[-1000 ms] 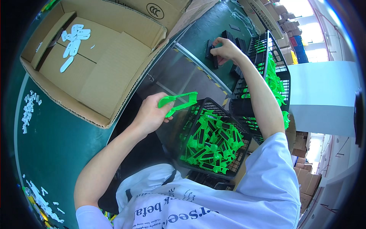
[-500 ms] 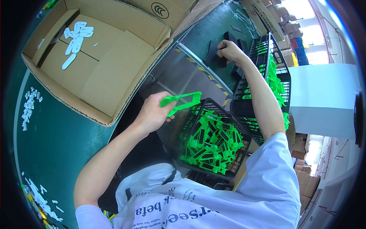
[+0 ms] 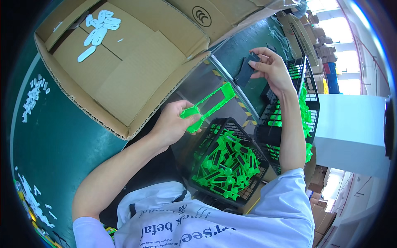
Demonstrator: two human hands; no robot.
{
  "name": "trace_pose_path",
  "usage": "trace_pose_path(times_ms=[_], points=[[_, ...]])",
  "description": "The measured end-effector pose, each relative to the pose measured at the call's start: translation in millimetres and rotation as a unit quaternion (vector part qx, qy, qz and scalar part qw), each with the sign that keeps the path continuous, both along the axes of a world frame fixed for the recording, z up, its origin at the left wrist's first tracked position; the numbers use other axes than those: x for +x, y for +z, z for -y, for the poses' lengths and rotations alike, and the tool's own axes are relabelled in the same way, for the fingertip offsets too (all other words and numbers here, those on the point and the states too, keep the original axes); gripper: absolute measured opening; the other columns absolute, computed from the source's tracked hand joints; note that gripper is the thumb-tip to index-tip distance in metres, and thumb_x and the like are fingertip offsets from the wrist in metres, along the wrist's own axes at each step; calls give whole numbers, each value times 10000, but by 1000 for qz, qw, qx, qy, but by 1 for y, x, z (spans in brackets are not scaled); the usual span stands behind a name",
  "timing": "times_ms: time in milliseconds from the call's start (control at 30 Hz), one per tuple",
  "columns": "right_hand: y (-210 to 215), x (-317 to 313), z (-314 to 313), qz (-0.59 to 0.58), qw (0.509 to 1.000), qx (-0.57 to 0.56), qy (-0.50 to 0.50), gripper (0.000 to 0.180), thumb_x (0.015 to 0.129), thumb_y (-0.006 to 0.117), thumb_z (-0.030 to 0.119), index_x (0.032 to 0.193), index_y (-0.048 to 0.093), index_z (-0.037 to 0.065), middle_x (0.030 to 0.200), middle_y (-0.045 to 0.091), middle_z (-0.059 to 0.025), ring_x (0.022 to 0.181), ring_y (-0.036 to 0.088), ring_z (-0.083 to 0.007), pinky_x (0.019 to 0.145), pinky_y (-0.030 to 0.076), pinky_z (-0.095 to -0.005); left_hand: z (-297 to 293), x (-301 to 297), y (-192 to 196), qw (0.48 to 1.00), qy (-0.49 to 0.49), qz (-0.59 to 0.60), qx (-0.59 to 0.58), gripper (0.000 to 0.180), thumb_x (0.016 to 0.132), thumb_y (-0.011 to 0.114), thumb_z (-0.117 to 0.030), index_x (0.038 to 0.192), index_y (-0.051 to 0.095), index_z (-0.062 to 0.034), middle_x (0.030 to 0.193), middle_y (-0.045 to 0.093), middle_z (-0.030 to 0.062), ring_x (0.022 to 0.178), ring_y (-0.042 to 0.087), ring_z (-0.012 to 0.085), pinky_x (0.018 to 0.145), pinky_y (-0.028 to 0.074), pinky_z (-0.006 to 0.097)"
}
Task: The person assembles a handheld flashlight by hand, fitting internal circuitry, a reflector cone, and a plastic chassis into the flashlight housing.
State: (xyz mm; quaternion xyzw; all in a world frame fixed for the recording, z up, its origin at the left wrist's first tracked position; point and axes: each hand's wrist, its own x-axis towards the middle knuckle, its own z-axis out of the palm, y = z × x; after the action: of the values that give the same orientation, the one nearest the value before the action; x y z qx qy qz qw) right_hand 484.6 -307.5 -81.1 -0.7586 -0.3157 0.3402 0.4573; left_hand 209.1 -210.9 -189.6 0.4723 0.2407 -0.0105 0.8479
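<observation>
My left hand [image 3: 170, 123] is closed around one end of a bright green plastic frame [image 3: 228, 91]. The frame has a long rectangular opening and points up and to the right. Above the far green table, my right hand [image 3: 272, 69] pinches a thin black flat piece [image 3: 245, 75] between thumb and fingers. Whether that is one piece or several stacked together I cannot tell. Below the hands stands a black basket [image 3: 264, 164] heaped with green frames [image 3: 225, 165], many with black strips in them.
An open cardboard box [image 3: 128, 89] at upper left holds several white plastic pieces [image 3: 99, 31]. Small white parts [image 3: 34, 97] are scattered on the left green table [image 3: 53, 144]. A second black basket [image 3: 311, 78] with green parts stands beside my right forearm. A metal table edge [image 3: 229, 76] runs between the box and right hand.
My right hand has lifted from the far table with the black piece. My left hand has turned the green frame so it points more upward. The whole view has shifted slightly.
</observation>
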Motion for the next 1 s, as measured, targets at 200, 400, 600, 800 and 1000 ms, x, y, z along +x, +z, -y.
trace_pose_path(times_ms=[200,400,600,800,1000], points=[[-11,-39,-7,-54,996,72,5,334,837,688,-18,1148,572,-53,900,660,-80,784,678,-142,654,593,-269,-7,4,-1,995,-34,-90,8,174,991,567,-201,960,592,-31,845,664,94,662,611,139,613,513,271],[-16,-70,-16,-26,995,82,-48,299,830,688,-50,1100,565,-76,793,645,-71,652,646,-114,651,583,-265,-3,9,-3,997,65,4,-45,158,1005,543,-195,1006,571,-39,882,641,77,679,576,129,607,501,267],[-15,-106,-10,78,989,114,-44,211,820,714,-49,993,594,-68,845,666,-82,654,632,-71,619,555,-212,-7,13,0,996,36,43,-63,164,973,598,-187,1025,559,-37,922,649,86,746,637,143,653,551,285],[-19,-116,0,214,969,120,-27,171,790,764,-17,912,649,-48,709,662,-27,609,606,-33,544,484,-178,-6,12,-1,998,34,41,-34,153,969,604,-187,991,569,-39,908,650,90,754,650,151,666,566,293],[-25,-120,2,328,931,159,5,193,764,784,-7,904,657,-46,683,658,-59,574,589,-43,522,485,-199,-6,11,0,998,42,35,-30,136,978,585,-176,989,567,-41,896,643,83,743,638,145,670,562,297]])
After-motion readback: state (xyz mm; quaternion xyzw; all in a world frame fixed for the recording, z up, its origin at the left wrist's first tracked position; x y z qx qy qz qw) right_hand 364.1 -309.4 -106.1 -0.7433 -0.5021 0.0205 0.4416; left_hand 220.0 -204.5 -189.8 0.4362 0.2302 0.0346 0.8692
